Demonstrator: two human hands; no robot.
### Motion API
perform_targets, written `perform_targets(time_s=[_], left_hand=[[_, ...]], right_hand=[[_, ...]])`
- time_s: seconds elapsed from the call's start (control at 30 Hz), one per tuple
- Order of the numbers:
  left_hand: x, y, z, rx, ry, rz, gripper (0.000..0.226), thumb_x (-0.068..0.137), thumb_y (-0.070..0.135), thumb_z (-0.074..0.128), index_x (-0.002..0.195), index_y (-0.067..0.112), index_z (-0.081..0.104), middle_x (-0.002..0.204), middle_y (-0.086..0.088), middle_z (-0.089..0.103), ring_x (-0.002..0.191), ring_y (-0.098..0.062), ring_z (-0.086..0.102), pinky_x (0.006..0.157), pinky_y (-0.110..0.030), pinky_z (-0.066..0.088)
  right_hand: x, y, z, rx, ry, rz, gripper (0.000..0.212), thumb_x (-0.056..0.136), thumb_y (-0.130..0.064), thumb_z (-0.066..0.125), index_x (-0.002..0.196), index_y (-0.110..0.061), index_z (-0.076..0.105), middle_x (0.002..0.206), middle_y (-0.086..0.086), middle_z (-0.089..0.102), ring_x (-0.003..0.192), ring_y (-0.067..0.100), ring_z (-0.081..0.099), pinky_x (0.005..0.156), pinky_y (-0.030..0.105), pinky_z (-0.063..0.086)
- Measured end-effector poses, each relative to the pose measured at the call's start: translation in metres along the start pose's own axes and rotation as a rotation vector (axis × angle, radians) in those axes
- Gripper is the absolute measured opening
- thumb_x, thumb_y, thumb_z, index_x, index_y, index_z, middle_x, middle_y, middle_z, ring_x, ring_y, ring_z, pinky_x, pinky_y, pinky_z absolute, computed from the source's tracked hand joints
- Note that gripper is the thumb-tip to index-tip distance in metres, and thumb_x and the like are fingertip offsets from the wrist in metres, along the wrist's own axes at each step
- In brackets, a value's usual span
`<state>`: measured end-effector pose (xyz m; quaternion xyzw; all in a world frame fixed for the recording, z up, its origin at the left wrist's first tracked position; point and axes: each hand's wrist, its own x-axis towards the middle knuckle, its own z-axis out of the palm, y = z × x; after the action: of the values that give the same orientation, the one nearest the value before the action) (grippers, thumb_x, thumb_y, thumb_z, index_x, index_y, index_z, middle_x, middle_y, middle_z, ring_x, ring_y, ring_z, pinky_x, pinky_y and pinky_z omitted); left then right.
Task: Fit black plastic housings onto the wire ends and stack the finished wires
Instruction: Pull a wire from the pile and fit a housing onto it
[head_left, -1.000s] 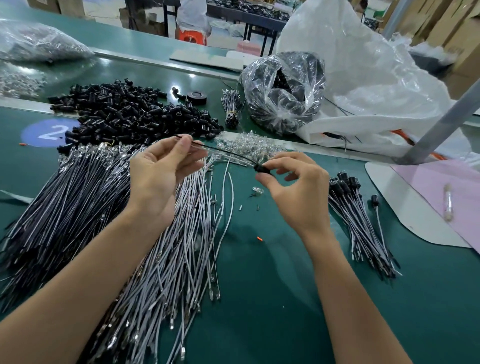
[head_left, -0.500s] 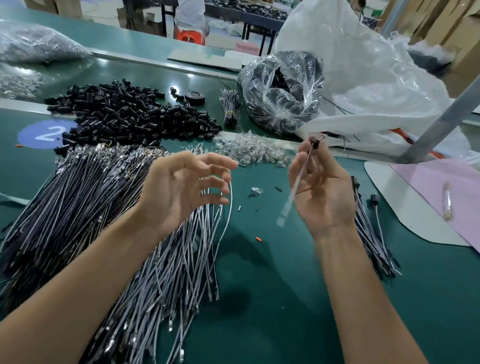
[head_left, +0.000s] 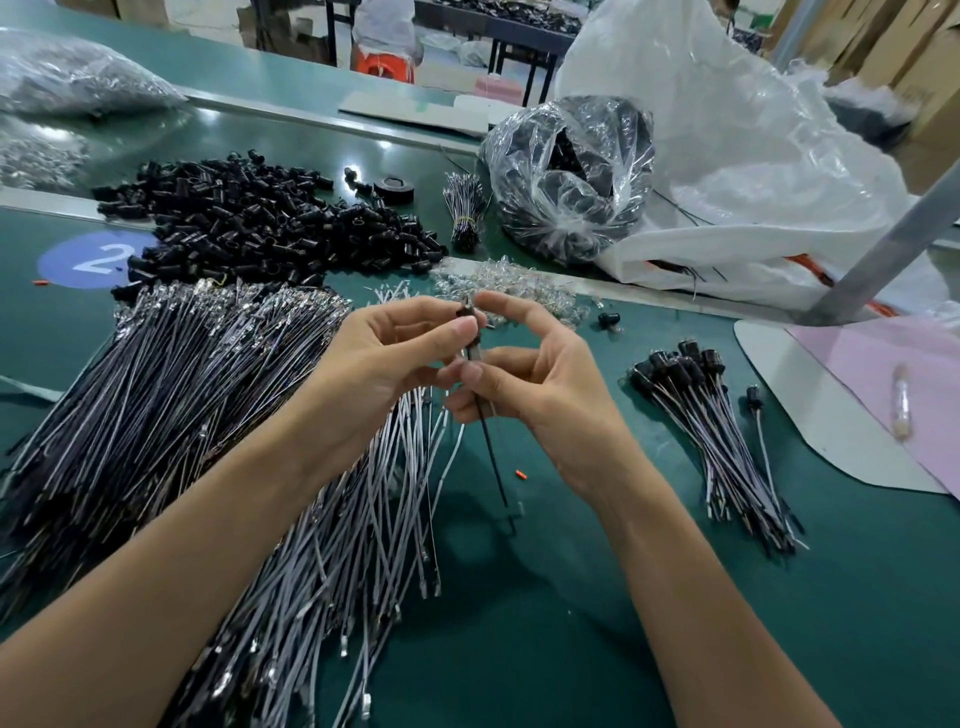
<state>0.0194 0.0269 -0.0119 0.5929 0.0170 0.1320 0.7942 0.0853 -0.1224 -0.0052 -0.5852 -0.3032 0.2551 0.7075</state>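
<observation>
Green desk (head_left: 571, 649), heap of bare wires (head_left: 291, 519) nearest. Above it, the right hand (head_left: 540, 395) pinches one black wire (head_left: 493, 457) in its fingers, and the left hand (head_left: 384, 364) pinches a housing (head_left: 464, 310) at its tip. Fitting step, likely; next push it home, then lay it on the finished stack (head_left: 717, 426) to the right. Loose housings (head_left: 260, 223) lie beyond

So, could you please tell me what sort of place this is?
Most likely a factory assembly line for wire harnesses: a long green workbench carries a heap of small black plastic housings, a big spread of loose grey and black wires, and a numbered blue station disc.
</observation>
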Motion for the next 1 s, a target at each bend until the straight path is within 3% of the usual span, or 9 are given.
perform_targets(time_s=[0.2, 0.33, 0.5, 0.7, 0.83, 1.0], left_hand=[[-0.0001, 0.0039, -0.0045, -0.005, 0.009, 0.049, 0.02, 0.075, 0.026, 0.075, 0.093, 0.016, 0.078, 0.09, -0.004, 0.073, 0.077, -0.011, 0.063, 0.064, -0.018, 0.052], [-0.0021, 0.0011, 0.0, 0.041, 0.015, 0.053, 0.021, 0.071, 0.025, 0.075, 0.089, 0.016, 0.078, 0.085, -0.006, 0.074, 0.074, -0.013, 0.065, 0.067, -0.02, 0.052], [-0.004, 0.0021, 0.0031, 0.06, 0.03, 0.06, 0.023, 0.07, 0.035, 0.077, 0.09, 0.023, 0.078, 0.087, -0.005, 0.075, 0.081, -0.018, 0.064, 0.078, -0.031, 0.048], [-0.0034, 0.0045, 0.0014, -0.006, 0.114, 0.11, 0.018, 0.067, 0.034, 0.077, 0.081, 0.022, 0.078, 0.083, -0.002, 0.074, 0.073, -0.012, 0.067, 0.064, -0.021, 0.052], [-0.0038, 0.0046, 0.0006, 0.033, 0.114, 0.116, 0.011, 0.072, 0.03, 0.077, 0.079, 0.021, 0.077, 0.082, -0.002, 0.073, 0.073, -0.013, 0.065, 0.065, -0.022, 0.051], [-0.0036, 0.0047, 0.0005, 0.045, 0.138, 0.114, 0.018, 0.08, 0.026, 0.068, 0.09, 0.012, 0.073, 0.086, -0.005, 0.074, 0.077, -0.016, 0.065, 0.068, -0.024, 0.051]], right_hand=[[-0.0025, -0.0025, 0.0055, -0.069, -0.002, 0.008, 0.042, 0.089, 0.006, 0.062, 0.124, -0.016, 0.052, 0.076, 0.011, 0.074, 0.062, 0.02, 0.071, 0.061, 0.029, 0.058], [-0.0022, -0.0014, 0.0074, -0.033, 0.018, -0.022, 0.04, 0.089, 0.009, 0.06, 0.12, -0.016, 0.051, 0.074, 0.01, 0.074, 0.06, 0.019, 0.07, 0.058, 0.027, 0.057], [-0.001, -0.0003, 0.0073, -0.02, 0.019, -0.041, 0.041, 0.089, 0.009, 0.06, 0.12, -0.016, 0.051, 0.074, 0.01, 0.074, 0.059, 0.02, 0.07, 0.057, 0.027, 0.056], [-0.0013, 0.0016, 0.007, -0.083, 0.018, -0.031, 0.048, 0.088, 0.008, 0.062, 0.13, -0.008, 0.047, 0.075, 0.012, 0.074, 0.061, 0.022, 0.071, 0.058, 0.027, 0.057], [-0.001, 0.0027, 0.0077, -0.123, 0.034, -0.03, 0.047, 0.087, 0.008, 0.064, 0.13, -0.007, 0.049, 0.078, 0.02, 0.073, 0.062, 0.023, 0.071, 0.058, 0.029, 0.057], [-0.0019, 0.0029, 0.0075, -0.148, 0.041, -0.052, 0.045, 0.088, 0.006, 0.064, 0.128, -0.009, 0.051, 0.078, 0.014, 0.074, 0.065, 0.025, 0.072, 0.06, 0.03, 0.057]])
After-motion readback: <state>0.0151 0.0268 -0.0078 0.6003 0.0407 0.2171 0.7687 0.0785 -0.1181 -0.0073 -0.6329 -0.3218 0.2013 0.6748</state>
